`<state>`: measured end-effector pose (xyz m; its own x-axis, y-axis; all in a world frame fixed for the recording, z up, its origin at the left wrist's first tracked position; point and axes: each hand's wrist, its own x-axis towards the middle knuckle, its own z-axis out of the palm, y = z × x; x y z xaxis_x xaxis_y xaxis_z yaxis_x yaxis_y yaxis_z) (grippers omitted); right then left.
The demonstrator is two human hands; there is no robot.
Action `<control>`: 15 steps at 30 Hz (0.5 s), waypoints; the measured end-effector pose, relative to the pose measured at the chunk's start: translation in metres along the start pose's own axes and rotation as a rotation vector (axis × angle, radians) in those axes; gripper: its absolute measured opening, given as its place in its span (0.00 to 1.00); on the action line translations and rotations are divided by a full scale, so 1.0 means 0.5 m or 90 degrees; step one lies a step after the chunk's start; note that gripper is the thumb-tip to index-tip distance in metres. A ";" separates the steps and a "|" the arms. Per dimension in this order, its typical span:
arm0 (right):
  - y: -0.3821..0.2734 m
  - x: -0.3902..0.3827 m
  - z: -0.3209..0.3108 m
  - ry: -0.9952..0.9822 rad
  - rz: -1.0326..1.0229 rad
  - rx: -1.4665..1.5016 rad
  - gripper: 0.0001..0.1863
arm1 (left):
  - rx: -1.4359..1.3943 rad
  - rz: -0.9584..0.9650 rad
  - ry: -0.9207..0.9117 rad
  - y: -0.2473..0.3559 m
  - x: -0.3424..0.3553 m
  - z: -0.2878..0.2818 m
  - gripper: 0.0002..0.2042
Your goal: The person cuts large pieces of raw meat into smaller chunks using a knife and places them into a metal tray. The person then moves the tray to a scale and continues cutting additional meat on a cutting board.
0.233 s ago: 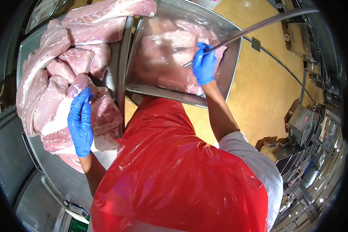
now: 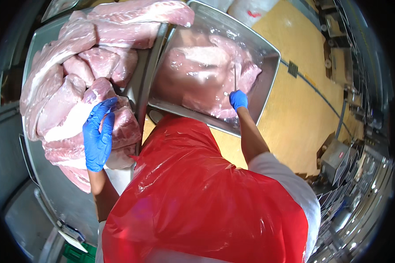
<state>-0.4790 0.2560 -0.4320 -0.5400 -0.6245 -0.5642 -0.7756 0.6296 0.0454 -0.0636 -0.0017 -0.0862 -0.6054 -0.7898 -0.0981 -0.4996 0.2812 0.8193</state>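
Steel tub [image 2: 267,79]: held pale meat [image 2: 202,74] lying in cloudy liquid.
Right hand [image 2: 238,100]: was clamped on a slim metal rod [image 2: 235,79] above the tub's near right part.
Rod: pointed toward the tub's far side.
Left hand [image 2: 98,136]: lay left of the tub, thumb and fingers apart, curved over piled cuts [image 2: 52,109]; contact could not be told.
Tray [image 2: 148,74]: stood just left of the tub, bearing the cuts.

Meat-processing room here; raw cuts [image 2: 74,87] heaped on metal surface [image 2: 66,208]; steel tub [image 2: 264,83] of wet meat [image 2: 204,55] alongside; red plastic apron [image 2: 206,188] worn; yellow floor [image 2: 294,118] with grate [image 2: 292,69].
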 end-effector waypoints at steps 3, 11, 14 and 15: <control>-0.023 -0.010 -0.259 0.245 0.016 0.190 0.34 | -0.065 -0.057 0.066 -0.058 -0.030 -0.016 0.14; -0.225 -0.419 -0.925 0.101 -0.255 0.138 0.11 | -0.255 -0.103 0.001 -0.213 -0.036 0.085 0.24; -0.323 -0.623 -1.041 0.313 -0.539 0.091 0.13 | -0.118 0.073 -0.132 -0.226 -0.014 0.163 0.37; -0.348 -0.687 -1.071 0.438 -0.667 -0.005 0.15 | -0.303 0.138 -0.116 -0.199 -0.012 0.184 0.44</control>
<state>-0.3335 0.1134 0.1953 0.2796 -0.9359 0.2141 -0.9356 -0.3157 -0.1581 -0.0674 0.0255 -0.2190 -0.7820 -0.6219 0.0403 -0.0414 0.1164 0.9923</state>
